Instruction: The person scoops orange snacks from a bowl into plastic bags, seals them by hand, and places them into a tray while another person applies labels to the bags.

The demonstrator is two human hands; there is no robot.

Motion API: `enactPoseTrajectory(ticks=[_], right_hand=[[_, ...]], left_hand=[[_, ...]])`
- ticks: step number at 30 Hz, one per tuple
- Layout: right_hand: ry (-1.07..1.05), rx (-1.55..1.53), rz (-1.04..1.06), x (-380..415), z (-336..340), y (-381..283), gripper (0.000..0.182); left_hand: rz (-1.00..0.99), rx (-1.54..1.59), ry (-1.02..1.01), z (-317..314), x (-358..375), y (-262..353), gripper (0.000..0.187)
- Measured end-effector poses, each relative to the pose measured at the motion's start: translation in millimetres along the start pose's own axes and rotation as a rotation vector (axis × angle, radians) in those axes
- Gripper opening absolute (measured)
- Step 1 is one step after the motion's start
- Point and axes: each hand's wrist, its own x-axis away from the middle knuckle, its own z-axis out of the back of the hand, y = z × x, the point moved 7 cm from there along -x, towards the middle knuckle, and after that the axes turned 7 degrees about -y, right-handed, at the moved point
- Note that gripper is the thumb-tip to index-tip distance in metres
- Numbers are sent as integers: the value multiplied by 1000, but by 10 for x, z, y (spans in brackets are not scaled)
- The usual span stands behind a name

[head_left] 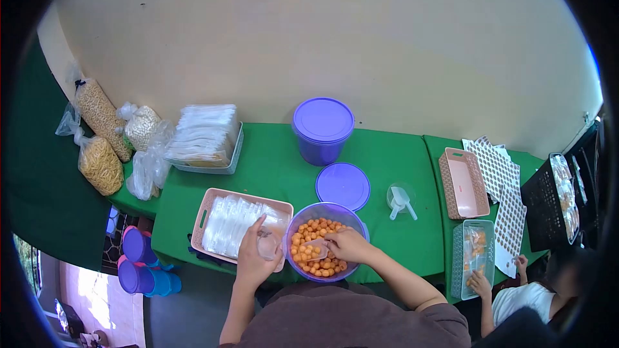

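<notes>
My right hand [348, 245] reaches into a purple bucket [361, 224] of round orange snack balls [320, 227]. It grips a clear scoop [314, 251], which has several balls in it. To the left of the bucket, my left hand [255, 252] holds a small clear plastic bag [268, 245] close to the rim. Behind that hand lies a pink basket [205, 208] with a row of flat clear plastic bags [230, 224].
A purple lid [343, 187] and a closed purple bucket [323, 130] stand behind. White scoops [401, 199] lie to the right. Snack bags [102, 166] and a basket of stacked packaging [205, 132] are left. Another person's hand [479, 283] touches a basket [459, 264] at right.
</notes>
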Motion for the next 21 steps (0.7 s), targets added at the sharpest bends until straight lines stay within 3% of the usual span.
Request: enactPoseTrajectory(ticks=[8,14,21], right_hand=[[-78,-181,-56,67,166,-81,21],[53,-294,-118,209,711,-36,20],[139,-123,-32,341,1256,-274,20]], left_hand=[[-126,-176,-71,-109,-107,121,71],[-127,-218,-113,-155,-116,170,72],[-233,-309,-328,-574,-184,467,89]])
